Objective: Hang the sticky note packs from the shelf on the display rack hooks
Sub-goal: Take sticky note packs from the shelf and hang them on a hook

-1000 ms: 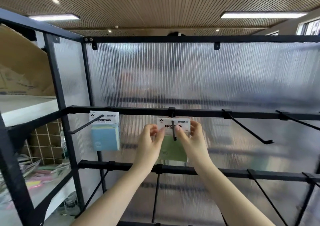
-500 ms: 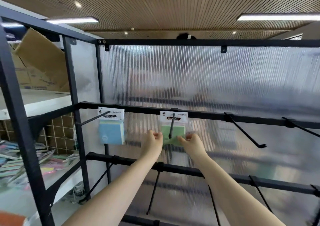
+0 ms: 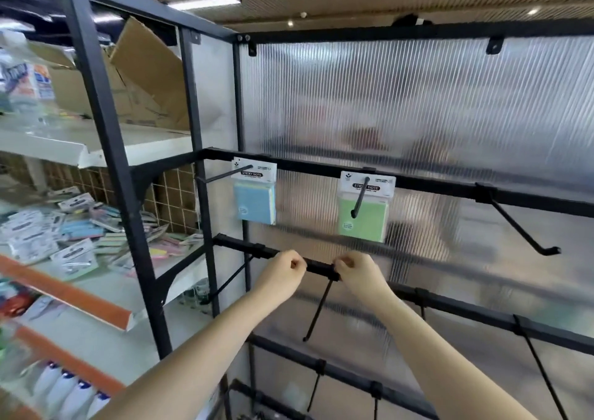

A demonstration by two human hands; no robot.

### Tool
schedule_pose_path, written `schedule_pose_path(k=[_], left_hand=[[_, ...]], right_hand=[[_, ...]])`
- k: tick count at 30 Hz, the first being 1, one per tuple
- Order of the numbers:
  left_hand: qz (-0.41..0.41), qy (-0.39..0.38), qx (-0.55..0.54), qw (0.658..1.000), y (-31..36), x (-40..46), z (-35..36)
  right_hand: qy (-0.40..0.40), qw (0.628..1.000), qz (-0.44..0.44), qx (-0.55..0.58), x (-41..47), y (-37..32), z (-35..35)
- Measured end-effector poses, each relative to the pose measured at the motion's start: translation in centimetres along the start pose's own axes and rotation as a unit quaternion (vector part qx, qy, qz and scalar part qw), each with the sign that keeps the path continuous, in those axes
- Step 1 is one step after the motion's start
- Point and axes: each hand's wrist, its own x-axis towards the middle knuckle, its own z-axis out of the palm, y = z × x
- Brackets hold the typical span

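Now both hands are sitting empty below the green pack (image 3: pixel 364 209), which is hanging on its hook (image 3: pixel 359 198) from the upper crossbar (image 3: pixel 434 184). Left hand (image 3: pixel 282 271) is loosely curled with fingertips gathered, gripping nothing; right hand (image 3: pixel 356 270) is curled the same way, just in front of the lower crossbar (image 3: pixel 318 266), and I cannot tell if it is touching the bar. Likely reason for the pose: the pack is looking seated, so the fingers are free for the next one.

Green pack is hanging flat against the ribbed back panel (image 3: pixel 418 114), printed header card up, long axis vertical, face toward the camera; the hook is running through the header hole and pointing out and down toward the viewer. Blue pack (image 3: pixel 255 199) is hanging the same way, left of the green pack, on its own hook (image 3: pixel 225 175).

Right of the green pack, a bare hook (image 3: pixel 520 226) is waiting, probably the next target. More packs (image 3: pixel 77 226) are lying loose on the shelf (image 3: pixel 106 294), well left of the green pack, beyond the rack post (image 3: pixel 128 201). Cardboard box (image 3: pixel 141 78) is sitting on the shelf level above them.
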Motion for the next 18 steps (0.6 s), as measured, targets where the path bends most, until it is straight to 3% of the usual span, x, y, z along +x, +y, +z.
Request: schedule_pose_path(k=[6, 18], left_hand=[[0.005, 0.002, 0.077, 0.997, -2.4, -2.6, -3.9], [-0.053, 0.059, 0.041, 0.996, -12.8, -6.6, -15.7]], right_hand=[[-0.037, 0.997, -0.065, -0.030, -1.0, -3.8, 4.5], [-0.116, 0.981, -0.153, -0.036, -3.0, -14.7, 16.3]])
